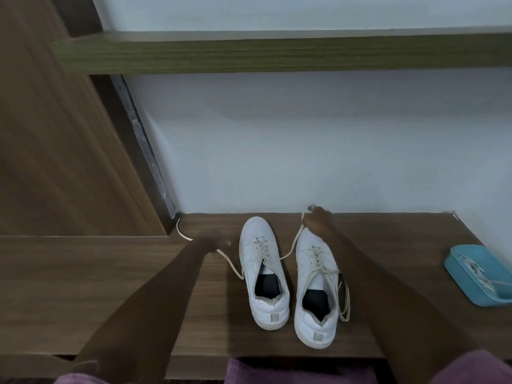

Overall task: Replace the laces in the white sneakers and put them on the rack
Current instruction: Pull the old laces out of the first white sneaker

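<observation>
Pinching: left hand (213, 242), right hand (315, 220) are nipping lace (231, 264) ends, ten and one o'clock of left sneaker (263, 273).
Lace: likely limp, light; tips best.

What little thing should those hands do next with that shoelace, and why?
Probably draw one end of the lace back out through the top eyelet of the left sneaker. The left hand and right hand each pinch an end, pulled out sideways, but it is crossed through the eyelets, and a loose lace waits in the blue tray.

left grip (212, 242) pinches lace (231, 266) | right grip (318, 220) pinches other end | white sneakers (256, 231) side by side | blue tray (454, 268) right
</observation>
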`<state>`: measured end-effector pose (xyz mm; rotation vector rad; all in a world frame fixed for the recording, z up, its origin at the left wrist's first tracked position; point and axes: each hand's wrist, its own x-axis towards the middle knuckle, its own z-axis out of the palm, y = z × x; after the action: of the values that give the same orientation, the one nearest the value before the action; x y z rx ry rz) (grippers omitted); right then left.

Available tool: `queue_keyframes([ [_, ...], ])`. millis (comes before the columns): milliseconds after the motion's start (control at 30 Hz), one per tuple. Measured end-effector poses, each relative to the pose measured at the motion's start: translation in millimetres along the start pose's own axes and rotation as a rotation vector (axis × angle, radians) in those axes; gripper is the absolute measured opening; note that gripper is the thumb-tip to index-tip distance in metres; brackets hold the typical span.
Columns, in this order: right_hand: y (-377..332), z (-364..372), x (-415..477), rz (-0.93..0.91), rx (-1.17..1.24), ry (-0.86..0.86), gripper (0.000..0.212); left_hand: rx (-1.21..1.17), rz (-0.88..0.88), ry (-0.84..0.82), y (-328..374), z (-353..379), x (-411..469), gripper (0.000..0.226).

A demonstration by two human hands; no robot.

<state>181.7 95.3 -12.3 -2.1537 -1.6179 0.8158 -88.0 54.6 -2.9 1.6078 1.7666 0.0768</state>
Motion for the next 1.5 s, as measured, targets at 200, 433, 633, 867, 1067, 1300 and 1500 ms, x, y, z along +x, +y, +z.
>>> queue_keyframes([
  [200, -28, 31, -54, -0.247, -0.070, -0.416, 0.026, 0.099, -0.175, -0.550, 48, 29, -18, 0.024],
  [433, -26, 49, -78, -0.376, -0.156, -0.425, 0.035, 0.272, -0.039, -0.234, 51, 61, -18, 0.036],
  [633, -16, 57, -77, -0.411, -0.114, -0.248, 0.021, 0.246, 0.000, -0.103, 41, 60, -26, 0.039],
  [867, -18, 62, -74, -0.279, 0.018, -0.274, 0.012, -0.005, -0.050, -0.066, 32, 56, -26, 0.030],
  [1067, -25, 61, -67, -0.338, -0.054, -0.218, 0.035, 0.212, 0.033, 0.107, 36, 60, -24, 0.027],
  [1300, -30, 72, -63, -0.399, -0.150, -0.176, 0.023, 0.330, 0.038, 0.230, 30, 54, -23, 0.032],
  [1500, -32, 84, -64, -0.417, -0.131, -0.119, 0.020, 0.108, 0.026, 0.207, 20, 49, -21, 0.022],
])
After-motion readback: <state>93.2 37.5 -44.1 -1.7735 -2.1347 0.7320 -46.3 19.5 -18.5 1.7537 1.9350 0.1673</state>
